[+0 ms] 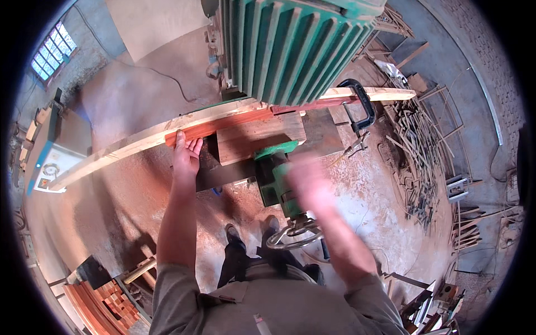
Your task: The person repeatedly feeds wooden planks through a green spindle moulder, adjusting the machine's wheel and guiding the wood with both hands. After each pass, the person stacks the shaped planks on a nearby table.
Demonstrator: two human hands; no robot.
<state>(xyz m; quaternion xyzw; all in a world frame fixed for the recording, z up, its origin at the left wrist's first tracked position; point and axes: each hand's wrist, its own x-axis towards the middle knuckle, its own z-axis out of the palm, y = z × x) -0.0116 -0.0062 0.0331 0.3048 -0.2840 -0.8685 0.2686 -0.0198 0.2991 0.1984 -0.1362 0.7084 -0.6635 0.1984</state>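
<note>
My left hand (187, 155) grips the near end of a reddish wooden strip (223, 125), thumb on top and fingers curled beneath. Behind the strip runs a long pale timber rail (131, 135), which it lies against. A flat wooden board (240, 142) rests in front of the strip on the machine table. My right hand (309, 181) is smeared by motion beside the green machine clamp (274, 176), above its metal handwheel (293, 233); its fingers cannot be made out. Overhead, a green ribbed motor housing (296, 53) hides the strip's far end.
A black G-clamp (365, 106) grips the rail's right part. At far left stands a machine cabinet with a pale control panel (56, 164). Scrap wood sticks (416, 162) lie heaped on the right floor. Stacked reddish wood pieces (103, 304) sit at lower left.
</note>
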